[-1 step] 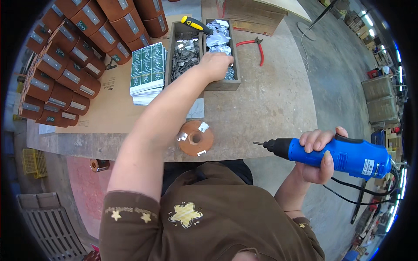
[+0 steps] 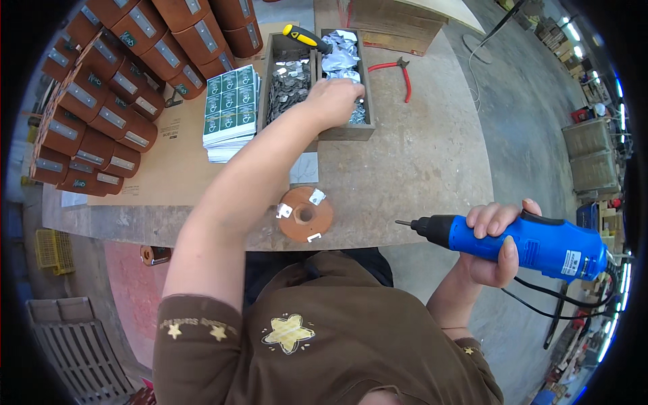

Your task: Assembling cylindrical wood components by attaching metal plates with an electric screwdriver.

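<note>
My left hand (image 2: 334, 102) reaches into the right compartment of a wooden parts box (image 2: 370, 129). Its fingers are curled down among small metal parts (image 2: 358, 116), and whatever they pinch is hidden. Crumpled silvery wrapping (image 2: 341, 54) fills the compartment's far end. Wrapped around a blue electric screwdriver (image 2: 533, 246), my right hand (image 2: 496, 236) holds it level off the table's near right side, bit pointing left. Between the hands, near the table edge, lies a reddish-brown round disc (image 2: 318, 219) with a central hole and three small metal pieces at its rim.
Reddish-brown cylinders (image 2: 88, 128) with metal strips are stacked at the left. Beside the box are a stack of green-and-white printed sheets (image 2: 229, 108) and red-handled pliers (image 2: 407, 84). A yellow-and-black handled tool (image 2: 304, 36) lies across the box. Cables (image 2: 563, 295) hang from the screwdriver.
My left forearm has shifted slightly to the left, while the hand stays in the box. The right hand and screwdriver look nearly unchanged.
</note>
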`<state>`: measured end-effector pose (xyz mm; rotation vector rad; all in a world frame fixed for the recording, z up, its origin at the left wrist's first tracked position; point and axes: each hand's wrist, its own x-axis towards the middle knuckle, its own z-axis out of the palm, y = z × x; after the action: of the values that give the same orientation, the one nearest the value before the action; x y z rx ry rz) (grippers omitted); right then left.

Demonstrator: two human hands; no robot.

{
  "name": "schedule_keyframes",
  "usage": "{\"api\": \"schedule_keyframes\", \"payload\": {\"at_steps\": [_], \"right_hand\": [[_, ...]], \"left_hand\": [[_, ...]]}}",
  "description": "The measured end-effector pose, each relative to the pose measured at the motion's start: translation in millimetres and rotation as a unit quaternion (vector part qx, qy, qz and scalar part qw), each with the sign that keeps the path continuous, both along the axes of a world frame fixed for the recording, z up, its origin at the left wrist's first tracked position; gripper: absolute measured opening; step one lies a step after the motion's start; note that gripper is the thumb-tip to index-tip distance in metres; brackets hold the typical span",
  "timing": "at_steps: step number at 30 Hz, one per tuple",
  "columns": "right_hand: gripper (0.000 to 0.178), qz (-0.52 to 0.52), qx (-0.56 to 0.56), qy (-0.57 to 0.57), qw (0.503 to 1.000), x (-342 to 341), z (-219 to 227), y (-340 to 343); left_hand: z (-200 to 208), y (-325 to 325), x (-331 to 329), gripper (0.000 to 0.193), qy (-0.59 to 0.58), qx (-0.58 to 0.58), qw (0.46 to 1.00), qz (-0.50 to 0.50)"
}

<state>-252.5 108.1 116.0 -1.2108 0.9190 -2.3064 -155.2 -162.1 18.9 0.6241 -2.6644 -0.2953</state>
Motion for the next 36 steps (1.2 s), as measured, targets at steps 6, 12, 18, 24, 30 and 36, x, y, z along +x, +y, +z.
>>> {"api": "schedule_keyframes", "payload": {"at_steps": [6,12,18,24,30,36], "right_hand": [[0.053,-0.006,-0.003,0.004,1.0,-6.9,-2.8,2.7],[0.055,0.061,0.015,-0.048,0.997,2.5,-13.5,-22.6],[0.051,0.065,0.029,-0.001,0.997,13.7,-8.5,-29.9],[0.052,0.05,0.029,-0.009,0.998,9.6,-10.8,-25.3],[0.055,0.051,0.026,-0.047,0.997,7.3,-10.6,-21.8],[0.053,0.0,0.035,-0.024,0.999,4.2,-8.0,-17.4]], "left_hand": [[65.0,76.6,123.5,0.023,0.096,0.085,0.991,-0.024],[33.2,142.8,179.2,0.047,0.071,0.072,0.995,0.02],[13.0,156.2,184.3,0.047,0.121,0.05,0.989,0.074],[32.8,136.4,176.7,0.029,0.19,0.006,0.979,0.071],[58.4,54.5,96.2,0.02,0.185,0.009,0.983,0.003],[4.1,-9.0,3.8,0.021,-0.147,-0.011,0.989,-0.004]]}}
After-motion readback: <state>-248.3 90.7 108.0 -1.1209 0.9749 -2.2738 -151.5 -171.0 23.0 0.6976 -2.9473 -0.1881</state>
